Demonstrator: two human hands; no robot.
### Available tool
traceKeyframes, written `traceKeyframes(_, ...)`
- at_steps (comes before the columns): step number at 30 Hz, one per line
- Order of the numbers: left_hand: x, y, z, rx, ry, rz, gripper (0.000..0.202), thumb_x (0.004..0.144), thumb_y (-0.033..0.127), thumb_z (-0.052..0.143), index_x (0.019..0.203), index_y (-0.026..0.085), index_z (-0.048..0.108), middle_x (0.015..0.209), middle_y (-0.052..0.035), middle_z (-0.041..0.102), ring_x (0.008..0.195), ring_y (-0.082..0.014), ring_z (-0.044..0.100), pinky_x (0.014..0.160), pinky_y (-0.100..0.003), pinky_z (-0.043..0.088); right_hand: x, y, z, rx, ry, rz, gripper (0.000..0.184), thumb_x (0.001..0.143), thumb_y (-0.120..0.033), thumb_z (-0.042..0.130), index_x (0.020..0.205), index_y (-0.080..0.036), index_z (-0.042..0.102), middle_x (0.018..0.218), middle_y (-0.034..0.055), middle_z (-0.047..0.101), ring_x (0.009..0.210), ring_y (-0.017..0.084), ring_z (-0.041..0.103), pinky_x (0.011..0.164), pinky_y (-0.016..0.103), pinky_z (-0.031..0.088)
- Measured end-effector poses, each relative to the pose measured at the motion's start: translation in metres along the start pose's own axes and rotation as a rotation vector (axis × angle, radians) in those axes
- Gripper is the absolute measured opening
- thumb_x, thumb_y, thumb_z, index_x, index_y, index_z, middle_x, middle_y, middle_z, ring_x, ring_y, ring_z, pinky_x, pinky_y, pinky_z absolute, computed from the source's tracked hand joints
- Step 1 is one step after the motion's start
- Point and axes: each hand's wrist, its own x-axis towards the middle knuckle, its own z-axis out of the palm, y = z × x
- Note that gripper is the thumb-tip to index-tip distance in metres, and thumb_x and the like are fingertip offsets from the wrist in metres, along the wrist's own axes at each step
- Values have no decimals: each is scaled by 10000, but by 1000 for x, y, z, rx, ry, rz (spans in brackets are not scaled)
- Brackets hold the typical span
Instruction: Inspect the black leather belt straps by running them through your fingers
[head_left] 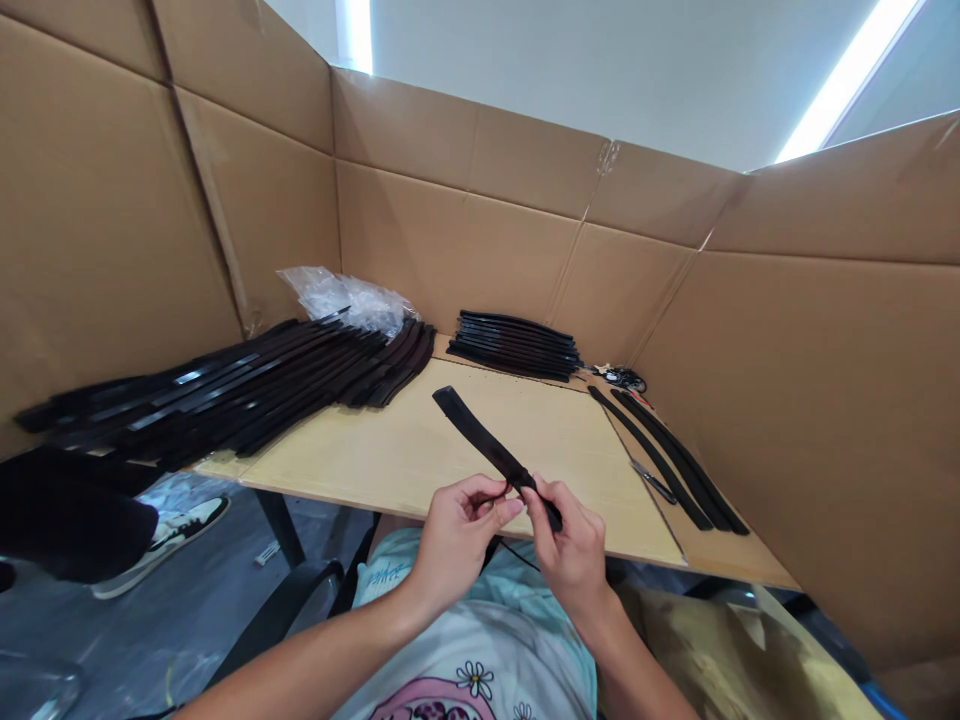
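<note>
Black strap [480,435] pinched two-handed — plastic bag [345,302] behind

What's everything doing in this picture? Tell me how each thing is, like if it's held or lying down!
left hand, pinching something thin by the strap
right hand, gripping the strap
strap, held up, one end sticking out over the table
pile, straps fanned out and overlapping
stack, straps piled neatly
two straps, lying side by side
bag, crumpled

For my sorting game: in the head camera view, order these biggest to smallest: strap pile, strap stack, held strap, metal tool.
1. pile of dark straps
2. smaller strap stack
3. single dark strap
4. slim metal tool
Nearness makes the single dark strap's rank unsure.
</note>
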Motion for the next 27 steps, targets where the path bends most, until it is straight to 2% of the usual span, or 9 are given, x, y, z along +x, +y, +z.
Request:
traceKeyframes(2,-1,2,-2,116,-32,35,172,709,298,706,704,134,654,610,14,551,566,-106,467,521,-217,390,0,0,-2,-26,4,3,81,900,-197,491,845,-200,550,695,35,635,653,171,633,598,254,481)
traceKeyframes(5,-2,9,-7,418,-110,144,127,801,250,607,738,146,645,636,4,553,561,-116,464,523,-230,387,1,2,-5,-67,-46,32,86,904,-232,494,837,-201,539,721,38,649,671,173,646,610,250,474)
traceKeyframes(11,0,20,-21,1030,-313,571,213,887,96,428,762,153,590,736,-42,572,708,-176,515,619,-287,441,6,6,-12,-148,-344,113,142,928,-264,449,825,-206,527,706,24,659,580,159,628,540,235,402)
traceKeyframes(14,5,21,-27,1225,-397,739,212,899,96,421,783,154,589,780,-53,582,738,-189,508,620,-295,442,8,8,-16,-203,-472,67,140,936,-266,435,849,-211,531,672,15,651,571,161,618,530,234,367)
traceKeyframes(18,12,22,-34,1355,-462,891,203,910,131,429,802,152,600,798,-57,588,730,-186,510,618,-289,427,9,9,-19,-283,-574,-35,161,940,-250,422,830,-212,534,630,10,621,544,156,575,506,239,310)
traceKeyframes(22,17,22,-37,1393,-500,920,198,909,162,449,800,168,614,785,-37,591,691,-160,516,604,-262,406,10,9,-21,-276,-664,-77,181,942,-247,416,814,-212,539,602,-7,594,522,143,538,504,243,282)
traceKeyframes(27,20,23,-39,1351,-541,787,166,872,142,501,824,186,653,781,-24,611,653,-134,539,573,-234,381,9,10,-22,-241,-738,-88,198,954,-282,399,838,-212,543,642,-6,604,564,143,546,534,246,300)
